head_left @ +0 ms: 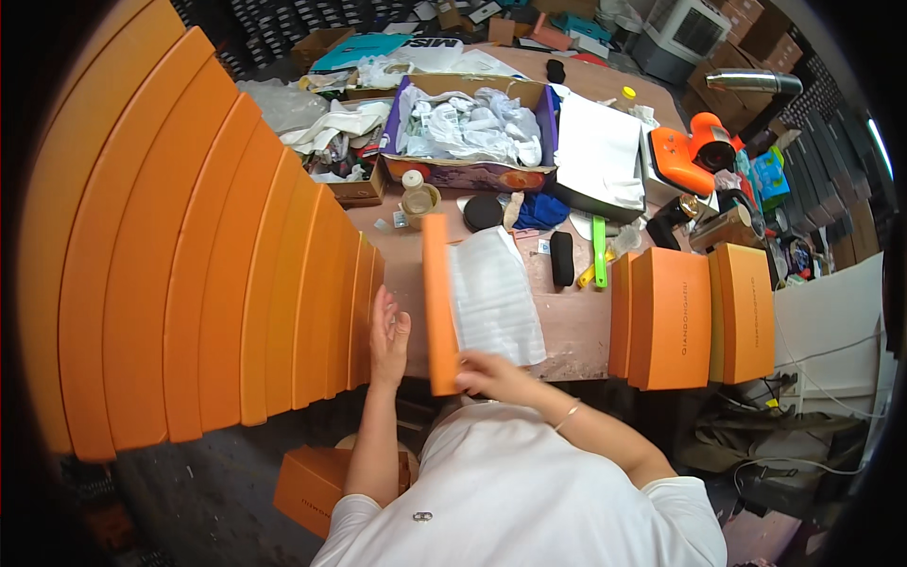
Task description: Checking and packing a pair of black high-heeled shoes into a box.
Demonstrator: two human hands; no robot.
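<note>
An orange box or lid, seen narrow side on and slightly blurred, stands on edge in front of me. My right hand grips its near end, the thumb and fingers closed at the lower right corner. To its left, my left hand is held up with fingers stretched and nothing in them. The left fingertips are close to the end of a long row of orange boxes; whether they touch it I cannot tell. A white foam sheet lies on the table just right of the box.
More orange boxes stand at the table's right edge. Behind are a purple carton of crumpled plastic, a clear bottle, a black round lid, a green-handled tool and an orange machine. Another orange box sits low by my left arm.
</note>
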